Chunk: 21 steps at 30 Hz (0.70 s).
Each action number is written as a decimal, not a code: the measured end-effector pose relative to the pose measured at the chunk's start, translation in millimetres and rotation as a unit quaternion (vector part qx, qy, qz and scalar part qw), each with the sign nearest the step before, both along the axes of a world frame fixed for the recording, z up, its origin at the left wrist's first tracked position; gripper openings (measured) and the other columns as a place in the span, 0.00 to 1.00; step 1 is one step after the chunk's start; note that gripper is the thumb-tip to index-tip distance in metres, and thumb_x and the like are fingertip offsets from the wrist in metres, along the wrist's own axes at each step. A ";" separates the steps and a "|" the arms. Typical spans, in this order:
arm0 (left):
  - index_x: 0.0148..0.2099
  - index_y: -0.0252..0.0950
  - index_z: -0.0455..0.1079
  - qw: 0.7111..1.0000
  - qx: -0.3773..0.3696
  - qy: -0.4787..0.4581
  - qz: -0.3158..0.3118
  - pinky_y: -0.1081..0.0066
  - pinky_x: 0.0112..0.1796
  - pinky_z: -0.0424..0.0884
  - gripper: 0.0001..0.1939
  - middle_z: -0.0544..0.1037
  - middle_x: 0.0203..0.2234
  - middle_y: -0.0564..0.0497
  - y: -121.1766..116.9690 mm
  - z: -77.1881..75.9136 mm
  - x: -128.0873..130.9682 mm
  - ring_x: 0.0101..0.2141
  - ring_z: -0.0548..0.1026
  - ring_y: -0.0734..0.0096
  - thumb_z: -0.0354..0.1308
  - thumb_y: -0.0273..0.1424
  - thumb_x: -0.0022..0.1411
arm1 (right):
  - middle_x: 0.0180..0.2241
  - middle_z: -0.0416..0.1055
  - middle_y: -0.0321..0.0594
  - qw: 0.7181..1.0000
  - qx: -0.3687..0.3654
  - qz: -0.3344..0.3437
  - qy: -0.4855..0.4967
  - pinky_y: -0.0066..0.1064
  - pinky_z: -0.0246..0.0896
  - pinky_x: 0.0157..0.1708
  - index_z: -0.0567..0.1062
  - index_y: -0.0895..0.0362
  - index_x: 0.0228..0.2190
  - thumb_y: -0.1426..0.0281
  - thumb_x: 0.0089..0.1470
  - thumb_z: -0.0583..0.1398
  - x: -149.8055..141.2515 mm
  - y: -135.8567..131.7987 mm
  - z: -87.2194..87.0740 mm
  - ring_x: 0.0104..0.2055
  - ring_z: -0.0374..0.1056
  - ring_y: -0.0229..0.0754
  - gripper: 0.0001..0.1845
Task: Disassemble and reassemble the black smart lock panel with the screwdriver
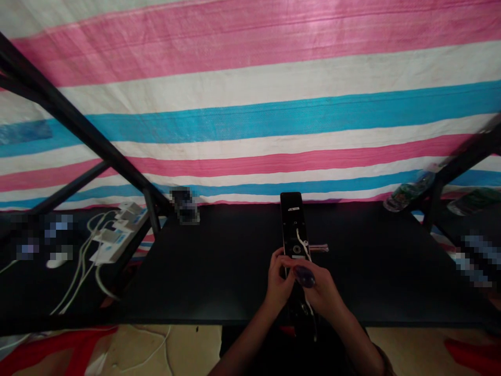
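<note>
Black, glossy long panel (291, 215) over the middle of the dark surface (203, 271), its near end lost in shadow.
The right hand (324, 290) grips a rounded purple handle (305, 277), tip hidden; the left hand (278, 281) curls at the panel's edge, its hold impossible to tell. A thin white cable (300, 237) runs partly behind the hands.

Table (219, 277): blurred dark object (183, 204), far left corner; plastic bottle (403, 196), far right corner. Striped sheet (266, 122), behind far edge. Power strip (111, 248), beyond left edge.
</note>
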State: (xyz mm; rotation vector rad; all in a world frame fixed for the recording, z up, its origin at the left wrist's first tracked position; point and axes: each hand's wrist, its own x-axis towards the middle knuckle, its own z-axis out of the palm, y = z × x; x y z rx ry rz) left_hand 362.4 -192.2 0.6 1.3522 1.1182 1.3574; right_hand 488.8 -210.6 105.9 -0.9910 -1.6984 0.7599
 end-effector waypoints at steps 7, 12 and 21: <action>0.38 0.38 0.75 1.000 -0.002 0.002 -0.007 0.56 0.52 0.72 0.10 0.74 0.50 0.42 -1.6 7.3 -2.7 0.50 0.75 0.55 0.61 0.39 0.63 | 0.33 0.83 0.41 0.995 -0.050 -0.074 0.044 0.30 0.76 0.36 0.80 0.53 0.36 0.73 0.57 0.63 -11.9 -2.2 -10.5 0.33 0.80 0.43 0.06; 0.39 0.38 0.74 1.000 -0.013 0.005 -0.002 0.56 0.53 0.70 0.10 0.74 0.50 0.42 -1.4 8.8 -1.1 0.51 0.74 0.55 0.62 0.39 0.63 | 0.37 0.84 0.42 0.997 -0.004 -0.065 0.041 0.34 0.78 0.40 0.83 0.51 0.37 0.73 0.60 0.60 -5.9 0.5 -10.6 0.39 0.81 0.46 0.11; 0.40 0.39 0.74 1.000 -0.020 0.009 -0.004 0.55 0.55 0.69 0.02 0.72 0.53 0.43 -2.7 6.8 -0.1 0.55 0.73 0.55 0.62 0.31 0.63 | 0.38 0.83 0.42 0.989 0.043 -0.141 -0.015 0.37 0.78 0.43 0.82 0.50 0.38 0.69 0.62 0.61 12.1 -4.1 -20.3 0.41 0.81 0.47 0.08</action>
